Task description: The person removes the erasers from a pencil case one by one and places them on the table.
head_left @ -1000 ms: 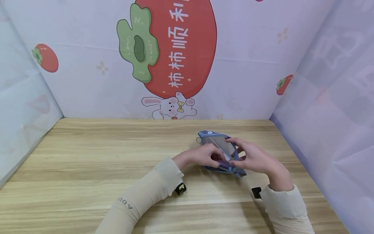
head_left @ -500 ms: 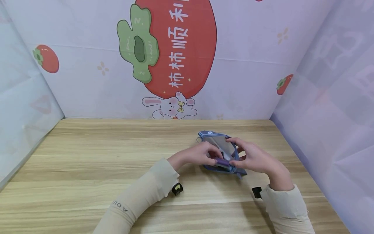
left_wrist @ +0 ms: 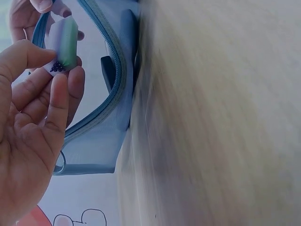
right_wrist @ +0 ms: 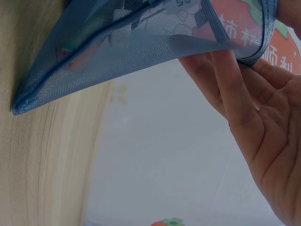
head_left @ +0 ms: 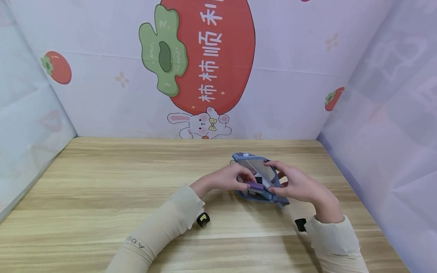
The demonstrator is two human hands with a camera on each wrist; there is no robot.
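Observation:
A blue mesh zip pouch (head_left: 252, 157) stands unzipped on the wooden table, its mouth spread wide. My left hand (head_left: 223, 178) pinches a small block-shaped eraser (head_left: 255, 185) between thumb and fingers at the pouch's mouth. In the left wrist view the eraser (left_wrist: 66, 42) shades from purple to green and has a cluster of dark dots near its lower end. My right hand (head_left: 300, 185) grips the pouch's right edge, fingers on the outside of the mesh (right_wrist: 155, 56) in the right wrist view. Inside lie a black item (head_left: 259, 179) and other things, partly hidden.
The wooden table (head_left: 119, 182) stretches around the pouch. A printed white backdrop (head_left: 283, 102) rises behind it, with side walls left and right (head_left: 385, 151). Dark straps hang at both wrists.
My left hand has drawn back to the left and slightly up with the eraser, which now shows more. The right hand keeps its hold on the pouch.

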